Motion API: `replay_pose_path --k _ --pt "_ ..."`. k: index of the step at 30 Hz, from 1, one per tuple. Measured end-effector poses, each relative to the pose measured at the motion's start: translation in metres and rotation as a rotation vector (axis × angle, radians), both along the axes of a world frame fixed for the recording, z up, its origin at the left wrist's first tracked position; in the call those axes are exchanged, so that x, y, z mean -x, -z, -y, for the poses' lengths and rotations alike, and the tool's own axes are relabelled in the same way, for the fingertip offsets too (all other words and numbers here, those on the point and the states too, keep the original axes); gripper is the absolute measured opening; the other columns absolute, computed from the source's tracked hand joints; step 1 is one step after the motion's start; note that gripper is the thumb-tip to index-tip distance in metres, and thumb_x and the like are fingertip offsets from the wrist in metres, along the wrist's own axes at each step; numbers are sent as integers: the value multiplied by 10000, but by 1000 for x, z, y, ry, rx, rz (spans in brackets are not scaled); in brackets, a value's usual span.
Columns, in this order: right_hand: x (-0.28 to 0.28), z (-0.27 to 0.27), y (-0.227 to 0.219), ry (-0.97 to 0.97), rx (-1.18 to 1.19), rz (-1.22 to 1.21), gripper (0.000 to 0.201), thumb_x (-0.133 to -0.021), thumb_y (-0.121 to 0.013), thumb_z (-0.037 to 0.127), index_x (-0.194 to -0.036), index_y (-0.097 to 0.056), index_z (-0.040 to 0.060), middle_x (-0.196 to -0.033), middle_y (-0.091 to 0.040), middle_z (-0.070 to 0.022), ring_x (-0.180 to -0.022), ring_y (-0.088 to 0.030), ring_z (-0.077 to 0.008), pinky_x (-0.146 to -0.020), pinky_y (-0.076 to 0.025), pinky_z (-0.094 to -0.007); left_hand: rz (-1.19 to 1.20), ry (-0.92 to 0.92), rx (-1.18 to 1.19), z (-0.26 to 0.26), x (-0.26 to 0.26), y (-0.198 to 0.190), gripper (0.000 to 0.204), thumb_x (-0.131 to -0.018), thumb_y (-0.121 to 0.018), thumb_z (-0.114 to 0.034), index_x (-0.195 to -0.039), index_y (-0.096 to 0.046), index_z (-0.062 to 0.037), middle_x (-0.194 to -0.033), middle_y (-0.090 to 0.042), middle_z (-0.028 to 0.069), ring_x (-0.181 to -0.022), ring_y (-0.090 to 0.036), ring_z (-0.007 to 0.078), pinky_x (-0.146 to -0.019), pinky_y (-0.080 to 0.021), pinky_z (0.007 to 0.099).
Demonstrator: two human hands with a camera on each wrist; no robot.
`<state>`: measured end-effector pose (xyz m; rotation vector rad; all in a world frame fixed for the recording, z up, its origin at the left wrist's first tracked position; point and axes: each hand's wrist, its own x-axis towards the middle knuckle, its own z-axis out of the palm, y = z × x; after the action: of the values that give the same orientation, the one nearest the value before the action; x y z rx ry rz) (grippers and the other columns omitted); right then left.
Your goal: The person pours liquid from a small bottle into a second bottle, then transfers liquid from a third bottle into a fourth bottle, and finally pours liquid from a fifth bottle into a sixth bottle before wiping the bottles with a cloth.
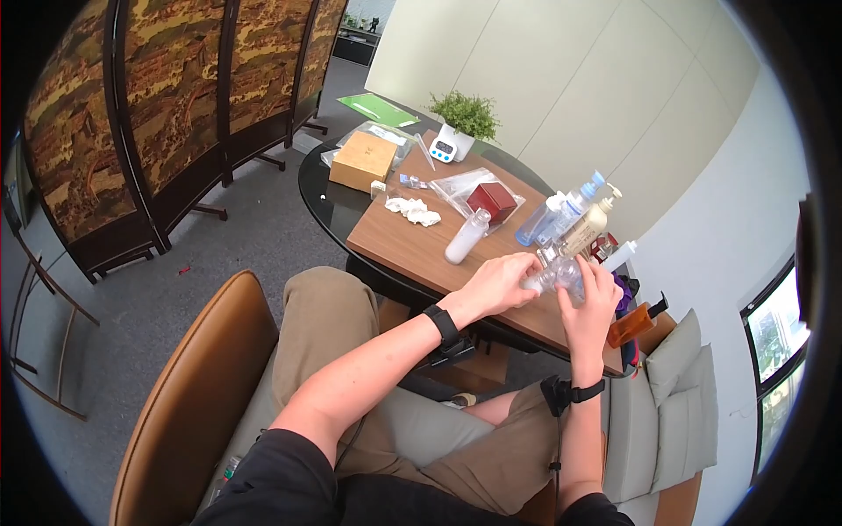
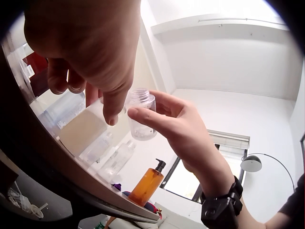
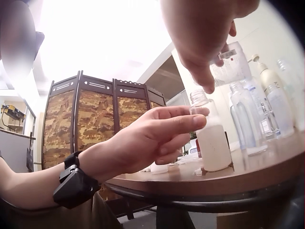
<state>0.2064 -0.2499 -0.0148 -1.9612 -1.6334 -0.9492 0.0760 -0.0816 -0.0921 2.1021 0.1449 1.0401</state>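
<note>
My right hand (image 1: 589, 302) holds a clear bottle (image 2: 142, 125) with a bare threaded neck, its thumb and fingers round the sides. Close beside that neck, my left hand (image 1: 500, 285) has its thumb and fingertips together on a small clear piece (image 1: 530, 282), mostly hidden by the fingers. Both hands are over the near right edge of the wooden table. Behind the left hand stands a capless bottle (image 1: 467, 238) with whitish contents; in the right wrist view the left fingers overlap this bottle (image 3: 215, 149).
On the table's right stand blue-tinted bottles (image 1: 537, 221), a cream pump bottle (image 1: 586, 230) and an amber pump bottle (image 1: 633, 324). Farther back are a dark red box (image 1: 491, 202), crumpled white tissue (image 1: 412, 211), a cardboard box (image 1: 363, 161), a small white timer (image 1: 444, 151) and a plant (image 1: 465, 116).
</note>
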Motion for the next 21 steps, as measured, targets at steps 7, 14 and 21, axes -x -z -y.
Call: replay_pose_path --k 7,14,21 --pt "-6 -3 24 -94 -205 -393 540 -884 -950 192 -1356 -755 15 -1176 -726 -116 -1124 -656 -275 -970 -528 -404 263 -117 121 -19 10 -23 451 -932 -851 -249 -1289 -713 -11 -1220 -766 147 -1170 -752 304 -1014 -587 422" --pt "8 -33 39 -251 -150 -918 493 -910 -948 205 -1313 -769 -15 -1059 -761 -65 -967 -648 -143 -801 -529 -324 355 -216 65 -18 31 -45 468 -931 -866 -234 -1314 -724 -7 -1203 -768 123 -979 -734 218 -842 -574 348" --pt "4 -74 67 -222 -97 -880 548 -921 -927 218 -1335 -744 -91 -1001 -776 -112 -927 -677 -174 -838 -575 -364 332 -202 50 -16 38 -47 464 -933 -845 -224 -1326 -714 -17 -1170 -731 149 -1087 -753 360 -927 -606 450"
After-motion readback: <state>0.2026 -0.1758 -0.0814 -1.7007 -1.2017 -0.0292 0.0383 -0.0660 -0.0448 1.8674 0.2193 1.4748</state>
